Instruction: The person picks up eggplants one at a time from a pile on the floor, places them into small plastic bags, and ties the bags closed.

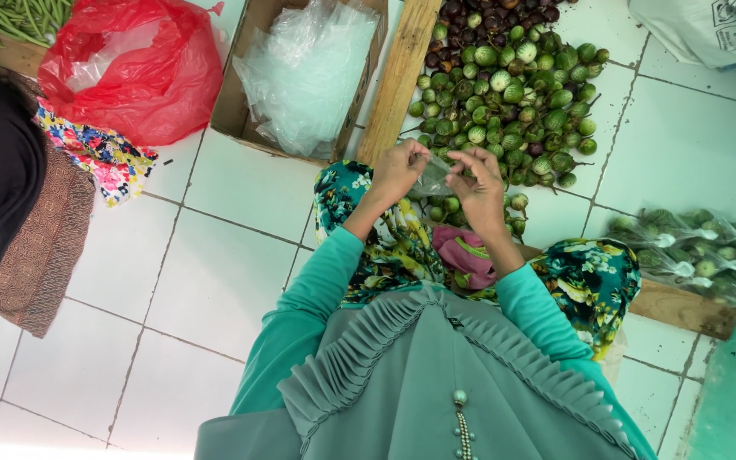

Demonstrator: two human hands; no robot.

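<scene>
Bag [434,177]: a small clear plastic bag was held up between both hands, over the near edge of the eggplant pile and above the lap.
Bag handling: it was judged very light, limp and thin, slippery where its two layers clung together, and easily torn or stretched. The mouth edge was judged the best place to take hold, one layer pinched on each side.
Left hand [397,170]: it was closed in a fingertip pinch on the left edge of the bag, the fingers curled in and the wrist raised.
Right hand [480,189]: it was pinched on the right edge of the bag, the thumb and forefinger meeting on the film and the other fingers loosely bent. How tight either pinch was could not be told.
Eggplants [513,94]: small round green ones were heaped on the tiled floor [215,281] just beyond the hands, with darker purple ones at the far end. They were judged firm, smooth and apt to roll.
Box [240,102]: a cardboard box of more clear bags was seen to the left of the pile, beyond a wooden plank [398,77].
Filled bags [692,251]: several packed, tied bags of eggplants were laid at the right, near another plank.
Red bag [134,64]: it was set at the far left, well apart from the hands.
</scene>
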